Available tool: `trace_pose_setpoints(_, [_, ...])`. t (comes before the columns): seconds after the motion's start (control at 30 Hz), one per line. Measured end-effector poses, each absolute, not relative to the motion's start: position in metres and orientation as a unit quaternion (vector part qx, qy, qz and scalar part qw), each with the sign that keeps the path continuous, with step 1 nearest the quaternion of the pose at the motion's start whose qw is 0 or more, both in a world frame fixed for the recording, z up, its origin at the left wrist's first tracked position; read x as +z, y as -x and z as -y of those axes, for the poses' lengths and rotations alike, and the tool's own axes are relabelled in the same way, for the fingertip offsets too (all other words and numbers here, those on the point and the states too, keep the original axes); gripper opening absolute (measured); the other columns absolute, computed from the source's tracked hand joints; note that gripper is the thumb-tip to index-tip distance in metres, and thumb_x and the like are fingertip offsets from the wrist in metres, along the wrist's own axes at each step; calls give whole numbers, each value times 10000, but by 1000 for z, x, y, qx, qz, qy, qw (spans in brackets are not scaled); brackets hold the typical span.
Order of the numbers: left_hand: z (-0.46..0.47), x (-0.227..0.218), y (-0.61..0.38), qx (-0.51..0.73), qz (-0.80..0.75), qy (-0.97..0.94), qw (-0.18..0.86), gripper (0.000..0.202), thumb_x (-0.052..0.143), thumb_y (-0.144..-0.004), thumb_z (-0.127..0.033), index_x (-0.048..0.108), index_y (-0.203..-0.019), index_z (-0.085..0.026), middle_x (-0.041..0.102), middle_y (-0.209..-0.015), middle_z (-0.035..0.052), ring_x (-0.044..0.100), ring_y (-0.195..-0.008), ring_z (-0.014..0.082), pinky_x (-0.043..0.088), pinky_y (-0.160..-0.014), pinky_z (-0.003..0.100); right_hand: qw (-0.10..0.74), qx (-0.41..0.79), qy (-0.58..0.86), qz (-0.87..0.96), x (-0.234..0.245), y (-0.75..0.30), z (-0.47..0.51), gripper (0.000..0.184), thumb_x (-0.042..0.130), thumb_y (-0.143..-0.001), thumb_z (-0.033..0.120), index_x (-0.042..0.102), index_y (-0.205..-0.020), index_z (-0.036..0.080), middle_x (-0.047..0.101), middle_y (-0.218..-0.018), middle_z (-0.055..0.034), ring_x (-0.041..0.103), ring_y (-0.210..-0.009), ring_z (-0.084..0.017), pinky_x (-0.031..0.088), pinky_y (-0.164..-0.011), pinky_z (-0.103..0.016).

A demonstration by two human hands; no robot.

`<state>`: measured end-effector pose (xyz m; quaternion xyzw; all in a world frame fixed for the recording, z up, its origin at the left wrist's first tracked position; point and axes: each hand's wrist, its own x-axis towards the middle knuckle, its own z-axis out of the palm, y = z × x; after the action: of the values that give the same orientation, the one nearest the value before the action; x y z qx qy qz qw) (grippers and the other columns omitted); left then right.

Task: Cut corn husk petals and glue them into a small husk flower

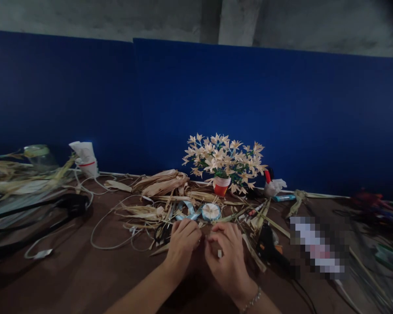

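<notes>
Near the front of the brown table my left hand is closed, its fingertips pressed together by my right hand. My right hand, with a bracelet on the wrist, is curled in a pinch facing it. Whatever the fingertips hold is too small to make out. A small white bit shows by the right palm. Just beyond the fingers lie a roll of light blue ribbon and a loose loop of blue ribbon. Dry husk strips are scattered around them. Dark scissors lie left of my left hand.
Behind the hands stands a red cup holding pale husk flowers. A black glue gun and a blurred-out power strip lie at right. White cables and a black stand arm are at left.
</notes>
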<state>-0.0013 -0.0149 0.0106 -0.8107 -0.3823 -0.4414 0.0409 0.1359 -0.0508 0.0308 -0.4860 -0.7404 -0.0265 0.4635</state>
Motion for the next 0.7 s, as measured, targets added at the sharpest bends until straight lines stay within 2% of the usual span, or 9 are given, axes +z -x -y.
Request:
trace_pose_setpoints(0.1, [12, 7, 0, -457, 385, 801, 36, 219, 462, -776, -187, 498, -560, -182, 516, -607, 7, 443, -685, 158, 303, -646, 301, 467, -23, 488, 737, 27, -129, 54, 108, 515, -712, 85, 515, -689, 190, 505, -868, -39, 458, -845, -194, 343, -738, -349])
trace_pose_setpoints(0.3, [7, 5, 4, -470, 399, 786, -38, 205, 497, -775, -328, 551, -638, -185, 554, -677, 21, 467, -718, 172, 317, -655, 309, 482, -30, 448, 752, 26, -132, 54, 93, 511, -752, 126, 548, -773, 208, 508, -942, -48, 464, -907, -201, 345, -785, -369])
trace_pose_setpoints(0.53, [9, 11, 2, -491, 408, 770, 8, 140, 538, -777, -235, 593, -655, -193, 587, -681, 16, 499, -733, 164, 320, -681, 305, 556, 48, 480, 677, 28, -143, 46, 63, 507, -766, 176, 547, -721, 193, 490, -928, -68, 471, -912, -210, 397, -788, -364])
trace_pose_setpoints(0.7, [11, 9, 1, -471, 408, 781, 32, 135, 534, -794, -220, 617, -690, -200, 588, -670, 16, 499, -742, 160, 322, -692, 304, 540, 53, 504, 672, 23, -145, 40, 52, 529, -751, 174, 552, -709, 194, 497, -934, -66, 474, -917, -212, 393, -805, -372])
